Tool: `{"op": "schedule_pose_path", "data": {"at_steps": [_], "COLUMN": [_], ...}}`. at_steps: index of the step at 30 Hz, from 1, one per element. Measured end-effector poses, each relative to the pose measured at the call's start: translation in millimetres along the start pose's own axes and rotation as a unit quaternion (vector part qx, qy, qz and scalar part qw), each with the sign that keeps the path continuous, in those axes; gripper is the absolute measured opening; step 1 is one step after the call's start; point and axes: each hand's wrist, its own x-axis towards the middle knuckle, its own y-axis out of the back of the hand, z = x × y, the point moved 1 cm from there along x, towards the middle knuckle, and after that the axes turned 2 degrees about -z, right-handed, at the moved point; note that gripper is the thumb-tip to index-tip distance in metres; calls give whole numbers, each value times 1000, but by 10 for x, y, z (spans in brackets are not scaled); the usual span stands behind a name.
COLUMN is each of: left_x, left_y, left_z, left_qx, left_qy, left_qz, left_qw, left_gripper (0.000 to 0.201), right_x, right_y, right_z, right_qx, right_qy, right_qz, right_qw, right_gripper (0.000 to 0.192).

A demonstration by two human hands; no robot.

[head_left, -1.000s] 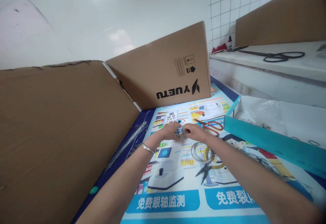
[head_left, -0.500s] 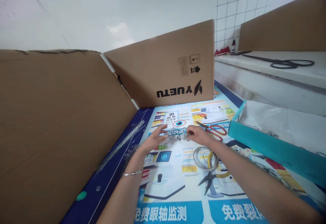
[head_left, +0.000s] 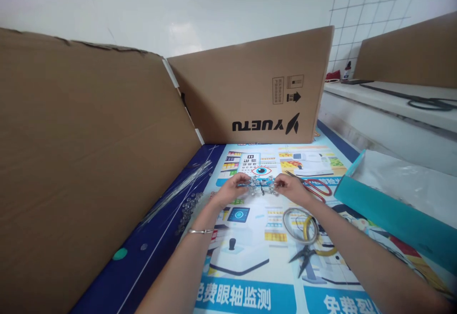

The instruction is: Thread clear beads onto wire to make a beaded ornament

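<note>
Between my hands is a small piece of clear beads strung on wire (head_left: 263, 186), just over the printed table cover. My left hand (head_left: 233, 188) pinches its left end, fingers curled together. At the opposite end, my right hand (head_left: 290, 188) grips it between thumb and fingers. Red-handled scissors (head_left: 318, 189) lie right beside my right hand. Nearer to me are a coil of silvery wire (head_left: 288, 228) and yellow-handled pliers (head_left: 307, 256) with their jaws apart. Loose clear beads (head_left: 191, 207) are heaped left of my left forearm.
Cardboard panels (head_left: 214, 100) stand at the back and left. Thin wire strands (head_left: 178, 190) lie along the left side, with a green disc (head_left: 120, 254) nearer. At right is a teal box (head_left: 392, 214) with plastic inside. Large black scissors (head_left: 424, 102) rest on a white ledge.
The view has swung a little left, so things appear further right. Both hands still hold the beaded piece, which has turned slightly between them; the left fingers have closed more on it.
</note>
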Motion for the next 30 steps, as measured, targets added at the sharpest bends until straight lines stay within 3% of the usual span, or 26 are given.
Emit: {"op": "schedule_pose_path", "data": {"at_steps": [13,23,30], "left_x": [-1,58,45], "left_y": [-213,-183,-159], "left_z": [-52,-63,-34], "left_qx": [-74,-131,-118], "left_qy": [55,24,4], "left_qz": [23,104,117], "left_qw": [996,986,986], "left_gripper": [30,32,33], "right_x": [-10,-39,-73], "right_y": [64,139,170], "right_z": [-70,-156,-193], "right_qx": [110,197,228], "right_qy": [-49,-113,-133], "right_qz": [-28,-78,-119], "right_qw": [992,971,957], "right_gripper": [13,25,30]}}
